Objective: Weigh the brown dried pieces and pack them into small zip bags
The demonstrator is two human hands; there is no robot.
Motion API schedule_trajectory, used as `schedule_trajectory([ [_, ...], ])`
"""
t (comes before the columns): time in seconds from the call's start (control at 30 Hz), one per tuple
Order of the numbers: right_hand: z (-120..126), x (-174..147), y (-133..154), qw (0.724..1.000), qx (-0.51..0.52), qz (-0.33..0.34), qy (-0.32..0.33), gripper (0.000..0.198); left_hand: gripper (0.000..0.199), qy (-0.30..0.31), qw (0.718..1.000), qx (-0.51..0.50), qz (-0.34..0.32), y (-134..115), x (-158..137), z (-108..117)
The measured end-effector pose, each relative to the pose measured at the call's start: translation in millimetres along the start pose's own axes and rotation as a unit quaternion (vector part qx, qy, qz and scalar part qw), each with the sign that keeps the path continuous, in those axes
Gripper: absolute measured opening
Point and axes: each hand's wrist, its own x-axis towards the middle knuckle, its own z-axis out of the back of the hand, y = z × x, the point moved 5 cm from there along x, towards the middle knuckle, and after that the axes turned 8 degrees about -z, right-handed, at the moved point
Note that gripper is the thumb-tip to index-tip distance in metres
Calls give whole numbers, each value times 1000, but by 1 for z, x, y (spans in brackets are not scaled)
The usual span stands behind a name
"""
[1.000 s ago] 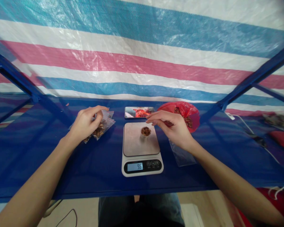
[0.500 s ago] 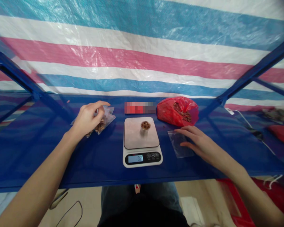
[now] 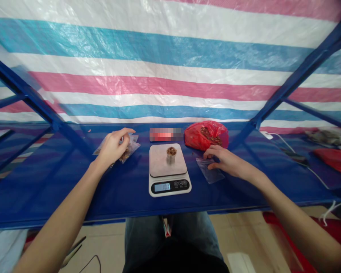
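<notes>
My left hand (image 3: 115,146) lies over several small zip bags (image 3: 134,145) of brown pieces, fingers loosely curved, thumb and forefinger apart. It partly hides the bags. My right hand (image 3: 229,162) hovers at the top right corner of a flat clear zip bag (image 3: 211,175), with a gap between thumb and fingers. Contact with that bag I cannot tell. Between the hands stands a white kitchen scale (image 3: 155,162). On its plate is a small cup (image 3: 171,159) filled with brown pieces. The lit display (image 3: 162,187) appears to read 10.1.
Behind my right hand lies an open red plastic bag (image 3: 194,137) of brown pieces. A blurred-out red box (image 3: 161,135) sits behind the scale. Blue metal posts (image 3: 268,102) rise on both sides of the blue shelf (image 3: 125,203). A white cable (image 3: 287,142) runs at right.
The camera view has shifted, tilting slightly. My right hand's fingers have curled in more near the clear bag's top corner. The display went from about 10.2 to 10.1.
</notes>
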Motion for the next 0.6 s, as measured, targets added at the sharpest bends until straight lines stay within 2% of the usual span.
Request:
schedule_trajectory([
  [0.17, -1, 7, 7, 997, 54, -8, 61, 16, 41, -18, 1000, -3, -11, 0, 0, 2],
  [0.23, 1, 7, 10, 994, 62, -16, 88, 19, 39, -50, 998, -1, -25, -3, 1, 8],
  [0.3, 14, 7, 19, 994, 68, 3, 89, 21, 38, -101, 994, -15, -34, -8, 3, 18],
  [0.37, 36, 10, 36, 995, 86, 39, 41, 23, 38, -145, 987, -62, -28, -20, 9, 28],
  [0.43, 63, 16, 59, 990, 110, 71, -57, 24, 38, -146, 980, -134, -22, -39, 21, 32],
  [0.53, 86, 30, 97, 961, 112, 118, -224, 18, 41, -50, 970, -232, -54, -82, 45, 22],
  [0.6, 82, 40, 121, 937, 118, 165, -285, 13, 41, 7, 960, -267, -81, -107, 57, 9],
])
